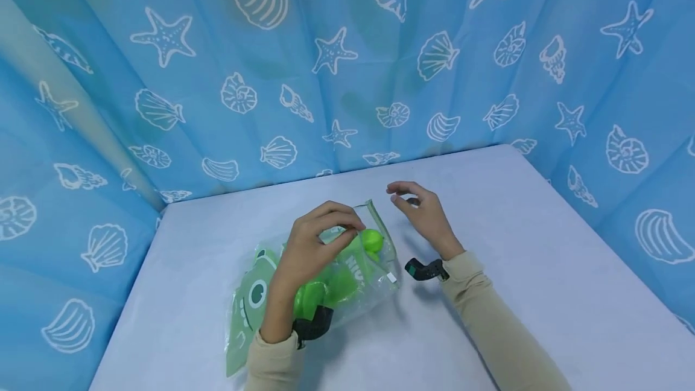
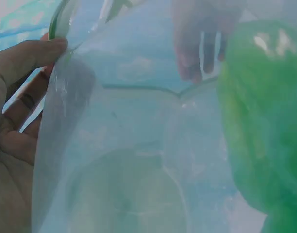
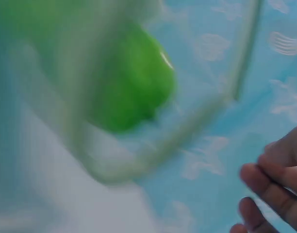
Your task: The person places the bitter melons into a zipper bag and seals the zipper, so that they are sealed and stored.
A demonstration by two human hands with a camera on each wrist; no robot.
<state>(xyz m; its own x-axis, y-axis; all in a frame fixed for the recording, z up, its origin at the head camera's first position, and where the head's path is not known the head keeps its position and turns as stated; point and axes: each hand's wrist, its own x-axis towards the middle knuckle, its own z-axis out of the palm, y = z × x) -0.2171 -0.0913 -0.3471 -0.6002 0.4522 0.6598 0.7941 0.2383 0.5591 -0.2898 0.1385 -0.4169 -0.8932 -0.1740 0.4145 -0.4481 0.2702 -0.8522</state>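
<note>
A clear plastic zip bag printed with a green cartoon face lies slanted on the table, its green-edged mouth raised toward the right. Inside are bright green glossy things, among them a small rounded one near the mouth; their kind is unclear. My left hand pinches the bag's rim, its thumb on the near side and fingers behind. To the right of the mouth, my right hand hovers apart from the bag, fingers loosely bent and holding nothing. The green-edged opening shows blurred in the right wrist view.
The bag lies on a white-covered table. A blue curtain with white shells and starfish hangs behind and along both sides. Each wrist wears a black camera mount. A white slider tab sits at the bag's near mouth corner.
</note>
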